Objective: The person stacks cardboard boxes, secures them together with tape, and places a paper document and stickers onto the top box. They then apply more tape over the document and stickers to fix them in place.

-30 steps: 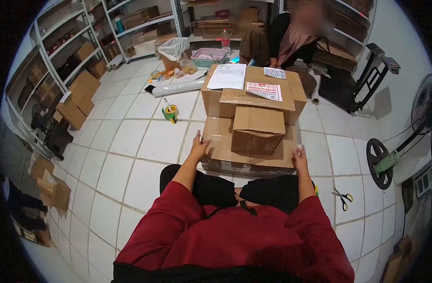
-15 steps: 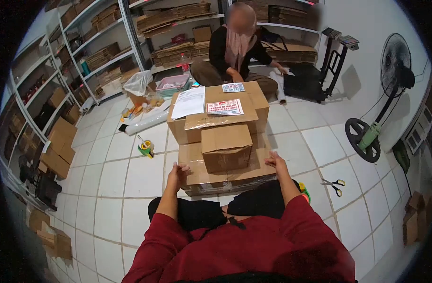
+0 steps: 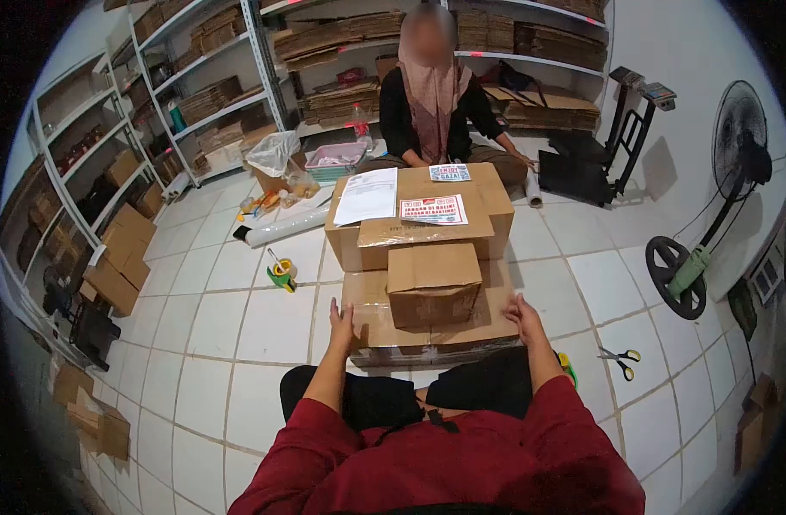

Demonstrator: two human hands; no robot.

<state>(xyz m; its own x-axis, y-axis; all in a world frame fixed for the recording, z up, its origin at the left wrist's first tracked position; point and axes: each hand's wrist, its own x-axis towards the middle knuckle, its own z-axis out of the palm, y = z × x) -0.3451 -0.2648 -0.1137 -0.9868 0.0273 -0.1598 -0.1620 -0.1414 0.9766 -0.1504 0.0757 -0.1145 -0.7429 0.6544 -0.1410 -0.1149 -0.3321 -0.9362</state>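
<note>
My left hand (image 3: 341, 326) is open at the left edge of a wide, taped cardboard carton (image 3: 371, 330), fingers pointing up. At the carton's right edge is my right hand (image 3: 524, 319), also open, with its fingers spread and slightly bent. A small closed cardboard box (image 3: 433, 292) sits on this carton between my hands. Behind it, a larger cardboard box (image 3: 487, 202) bears a printed white sheet (image 3: 365, 197), a red-and-white label (image 3: 434, 210) and a smaller blue-and-white label (image 3: 449, 172).
Another person (image 3: 431, 103) sits behind the boxes. A tape dispenser (image 3: 281, 273) and a plastic-wrap roll (image 3: 290, 225) lie left. Scissors (image 3: 620, 362) lie right, near a standing fan (image 3: 710, 206) and a platform scale (image 3: 582, 167). Shelves (image 3: 264, 77) hold flattened cardboard.
The view has shifted, so the scene sits lower and further right. My left hand's fingers have straightened at the carton's edge. The other person has raised their head and sits more upright.
</note>
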